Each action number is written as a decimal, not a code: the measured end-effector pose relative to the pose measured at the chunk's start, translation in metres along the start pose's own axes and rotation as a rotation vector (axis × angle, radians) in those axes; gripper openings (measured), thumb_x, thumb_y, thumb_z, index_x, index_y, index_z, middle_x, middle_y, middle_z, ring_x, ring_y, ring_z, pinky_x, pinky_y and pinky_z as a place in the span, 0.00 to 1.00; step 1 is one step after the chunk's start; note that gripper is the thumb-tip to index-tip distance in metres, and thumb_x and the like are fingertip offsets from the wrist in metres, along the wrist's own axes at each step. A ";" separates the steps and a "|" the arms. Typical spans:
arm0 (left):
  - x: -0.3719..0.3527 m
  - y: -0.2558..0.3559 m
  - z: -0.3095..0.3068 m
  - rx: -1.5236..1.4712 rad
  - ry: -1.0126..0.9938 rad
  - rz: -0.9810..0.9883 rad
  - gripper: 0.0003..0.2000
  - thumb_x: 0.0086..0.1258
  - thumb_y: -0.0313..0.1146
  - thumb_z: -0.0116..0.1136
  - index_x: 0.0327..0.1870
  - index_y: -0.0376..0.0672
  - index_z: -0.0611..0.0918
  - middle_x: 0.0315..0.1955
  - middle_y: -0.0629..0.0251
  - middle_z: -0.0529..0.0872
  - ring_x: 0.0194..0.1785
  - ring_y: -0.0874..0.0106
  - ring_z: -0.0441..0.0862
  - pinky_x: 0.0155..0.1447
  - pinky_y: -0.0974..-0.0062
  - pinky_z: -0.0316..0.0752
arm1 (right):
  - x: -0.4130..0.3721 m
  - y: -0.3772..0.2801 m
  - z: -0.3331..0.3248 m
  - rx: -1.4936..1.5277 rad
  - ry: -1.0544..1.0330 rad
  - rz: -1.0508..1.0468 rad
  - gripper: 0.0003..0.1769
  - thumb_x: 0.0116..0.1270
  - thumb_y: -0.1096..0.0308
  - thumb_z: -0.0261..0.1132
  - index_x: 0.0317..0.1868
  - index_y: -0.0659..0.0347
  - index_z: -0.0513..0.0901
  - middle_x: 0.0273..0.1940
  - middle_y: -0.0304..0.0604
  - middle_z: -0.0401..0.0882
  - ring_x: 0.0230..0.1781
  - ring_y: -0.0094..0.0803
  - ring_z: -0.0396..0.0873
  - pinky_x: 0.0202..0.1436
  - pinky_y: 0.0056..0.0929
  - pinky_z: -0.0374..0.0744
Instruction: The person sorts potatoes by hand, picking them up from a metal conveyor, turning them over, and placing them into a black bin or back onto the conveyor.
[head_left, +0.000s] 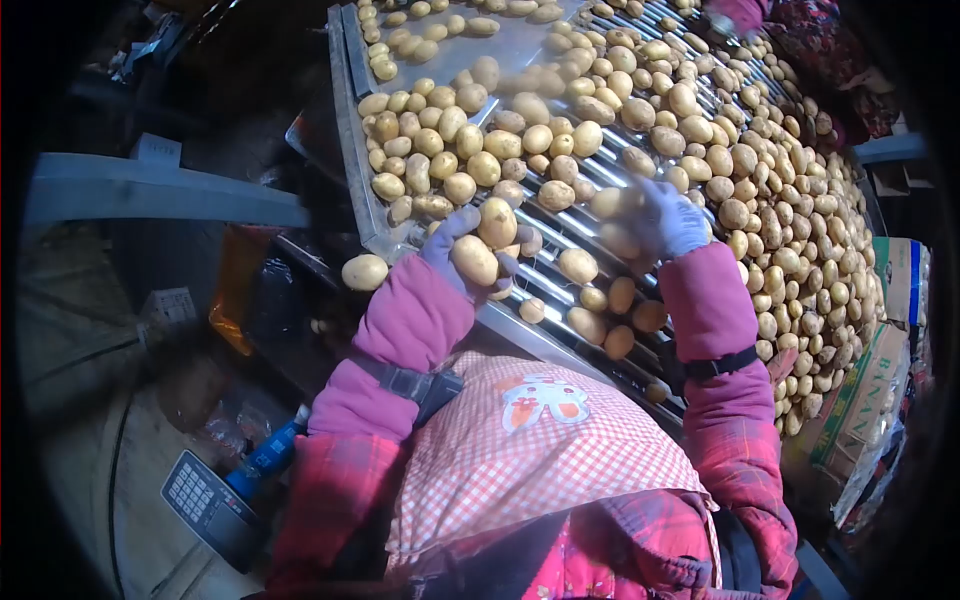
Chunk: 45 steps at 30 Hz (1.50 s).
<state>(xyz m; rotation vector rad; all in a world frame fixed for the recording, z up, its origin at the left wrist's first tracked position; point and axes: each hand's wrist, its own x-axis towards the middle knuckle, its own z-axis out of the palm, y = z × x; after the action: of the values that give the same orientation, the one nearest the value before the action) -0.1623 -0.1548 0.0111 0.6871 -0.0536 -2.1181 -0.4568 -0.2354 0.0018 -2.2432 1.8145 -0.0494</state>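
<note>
Plainly, the left hand (450, 245), in a pale purple glove, is curled half closed around two potatoes at the near edge of the roller table (350, 140). The upper potato (497, 222) sits against the fingers, its long axis nearly upright in the view, narrow end toward the table. The lower potato (474, 260) lies in the palm just below it, touching it, its long axis slanting from upper left to lower right.

The right hand (668, 218), also gloved, is blurred over the rollers. One pale potato (608, 203) is just beside its fingers and a second (620, 241) is under the palm; whether either is gripped I cannot tell.

One stray potato (365, 272) is just outside the table's corner, left of the left hand. The potatoes spread across the table are too many to count. One weighing scale (205, 498) lies low on the left. One other person's hand (738, 12) shows at the far end.
</note>
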 end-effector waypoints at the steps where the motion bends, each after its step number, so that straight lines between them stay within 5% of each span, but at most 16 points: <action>1: 0.001 0.001 -0.003 -0.005 0.000 0.001 0.20 0.68 0.49 0.50 0.54 0.46 0.76 0.40 0.54 0.83 0.28 0.68 0.81 0.31 0.71 0.77 | -0.001 0.003 0.011 -0.097 -0.031 -0.024 0.31 0.59 0.60 0.64 0.65 0.38 0.69 0.50 0.48 0.76 0.50 0.49 0.78 0.54 0.44 0.76; 7: 0.009 0.001 -0.021 -0.348 -0.037 0.006 0.30 0.68 0.55 0.46 0.63 0.40 0.70 0.56 0.51 0.77 0.57 0.54 0.76 0.54 0.56 0.75 | 0.015 0.017 0.023 0.351 -0.044 0.030 0.32 0.55 0.66 0.67 0.63 0.40 0.72 0.54 0.50 0.75 0.54 0.48 0.77 0.59 0.41 0.75; 11: 0.009 0.002 -0.020 -0.422 -0.224 0.067 0.33 0.71 0.56 0.38 0.70 0.43 0.59 0.70 0.46 0.60 0.72 0.49 0.56 0.71 0.43 0.52 | 0.007 -0.049 0.010 1.046 -0.014 -0.202 0.30 0.64 0.62 0.66 0.65 0.57 0.70 0.54 0.44 0.77 0.54 0.31 0.76 0.60 0.30 0.73; 15: -0.006 0.005 -0.015 -0.338 -0.272 0.183 0.33 0.69 0.60 0.38 0.70 0.48 0.62 0.69 0.52 0.62 0.72 0.52 0.57 0.70 0.42 0.53 | 0.005 -0.079 0.009 0.999 -0.154 -0.123 0.25 0.65 0.63 0.66 0.62 0.56 0.74 0.49 0.41 0.81 0.52 0.28 0.78 0.56 0.28 0.75; 17: -0.015 0.009 -0.022 -0.347 -0.288 0.216 0.33 0.68 0.61 0.39 0.69 0.50 0.64 0.68 0.57 0.64 0.72 0.55 0.58 0.69 0.42 0.55 | 0.009 -0.079 0.014 0.476 -0.127 -0.576 0.23 0.59 0.67 0.66 0.56 0.55 0.78 0.44 0.44 0.83 0.47 0.36 0.81 0.53 0.31 0.77; 21: -0.031 0.010 -0.011 -0.371 -0.221 0.280 0.31 0.69 0.60 0.40 0.68 0.52 0.66 0.66 0.61 0.68 0.69 0.57 0.64 0.66 0.40 0.61 | -0.005 -0.114 0.053 -0.014 -0.160 -0.892 0.33 0.54 0.61 0.64 0.63 0.44 0.70 0.67 0.44 0.62 0.65 0.46 0.64 0.61 0.48 0.67; 25: -0.047 0.014 -0.007 -0.242 0.000 0.398 0.30 0.68 0.59 0.43 0.67 0.52 0.68 0.65 0.57 0.69 0.69 0.53 0.62 0.66 0.39 0.59 | 0.010 -0.141 0.057 -0.316 -0.358 -0.728 0.43 0.48 0.61 0.68 0.68 0.42 0.63 0.68 0.46 0.57 0.63 0.46 0.64 0.59 0.46 0.69; 27: -0.054 0.014 -0.008 -0.133 -0.032 0.347 0.28 0.71 0.56 0.41 0.67 0.49 0.68 0.63 0.57 0.71 0.64 0.56 0.71 0.60 0.40 0.70 | 0.010 -0.134 0.062 -0.274 -0.280 -0.757 0.41 0.46 0.63 0.70 0.65 0.45 0.67 0.64 0.48 0.62 0.61 0.45 0.68 0.56 0.44 0.72; 30: -0.057 0.013 -0.023 -0.171 -0.070 0.377 0.30 0.70 0.57 0.41 0.66 0.47 0.68 0.62 0.54 0.72 0.63 0.55 0.72 0.60 0.43 0.70 | 0.012 -0.135 0.050 0.623 -0.147 -0.629 0.31 0.51 0.64 0.72 0.58 0.51 0.76 0.54 0.49 0.74 0.53 0.41 0.78 0.53 0.38 0.77; 31: -0.061 0.012 -0.019 -0.203 -0.031 0.286 0.31 0.70 0.58 0.42 0.66 0.46 0.68 0.62 0.53 0.72 0.62 0.54 0.72 0.60 0.44 0.71 | 0.004 -0.139 0.020 1.041 -0.628 -0.055 0.28 0.59 0.61 0.68 0.61 0.55 0.73 0.55 0.49 0.74 0.53 0.43 0.77 0.56 0.41 0.76; 33: -0.060 0.010 -0.014 0.028 -0.208 0.466 0.31 0.66 0.60 0.48 0.62 0.47 0.71 0.58 0.54 0.75 0.60 0.54 0.74 0.57 0.45 0.73 | 0.025 -0.124 0.037 1.687 -0.679 -0.327 0.28 0.64 0.57 0.63 0.62 0.59 0.70 0.55 0.51 0.74 0.55 0.45 0.76 0.58 0.45 0.75; 34: -0.065 0.008 -0.004 -0.036 -0.176 0.381 0.28 0.68 0.56 0.49 0.61 0.45 0.71 0.56 0.55 0.76 0.58 0.57 0.75 0.57 0.49 0.73 | 0.018 -0.123 0.037 1.971 -0.671 -0.109 0.33 0.64 0.52 0.61 0.64 0.62 0.67 0.57 0.53 0.73 0.57 0.49 0.74 0.62 0.49 0.72; 38: -0.039 -0.003 -0.023 -0.036 0.034 0.384 0.21 0.73 0.45 0.47 0.61 0.43 0.70 0.51 0.61 0.78 0.52 0.66 0.78 0.58 0.63 0.75 | 0.010 -0.132 0.036 1.657 -0.494 -0.371 0.37 0.63 0.49 0.61 0.66 0.63 0.66 0.60 0.53 0.71 0.62 0.45 0.70 0.66 0.46 0.68; 39: -0.054 -0.002 0.005 0.886 0.193 0.621 0.19 0.76 0.42 0.42 0.62 0.43 0.68 0.49 0.66 0.78 0.49 0.70 0.77 0.57 0.70 0.75 | 0.005 -0.142 0.030 1.644 -0.486 -0.269 0.36 0.64 0.50 0.60 0.66 0.62 0.65 0.61 0.53 0.70 0.63 0.43 0.70 0.66 0.42 0.68; 41: -0.037 -0.009 -0.014 -0.199 0.130 0.477 0.17 0.76 0.40 0.39 0.59 0.44 0.71 0.46 0.68 0.78 0.48 0.71 0.77 0.53 0.71 0.77 | -0.009 -0.149 0.010 1.429 -0.504 -0.279 0.34 0.67 0.56 0.60 0.69 0.62 0.62 0.64 0.50 0.67 0.66 0.37 0.65 0.68 0.32 0.65; 45: -0.041 -0.001 -0.044 0.053 0.009 0.298 0.14 0.75 0.39 0.37 0.46 0.46 0.78 0.41 0.68 0.81 0.50 0.74 0.75 0.56 0.74 0.73 | -0.027 -0.159 0.010 1.110 -0.373 -0.473 0.36 0.67 0.64 0.62 0.72 0.62 0.58 0.68 0.50 0.63 0.69 0.34 0.61 0.71 0.32 0.61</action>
<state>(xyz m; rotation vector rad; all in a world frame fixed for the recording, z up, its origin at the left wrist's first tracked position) -0.1230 -0.1135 -0.0080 0.6750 -0.1956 -1.8328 -0.3089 -0.1779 0.0304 -1.6103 0.6979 -0.5334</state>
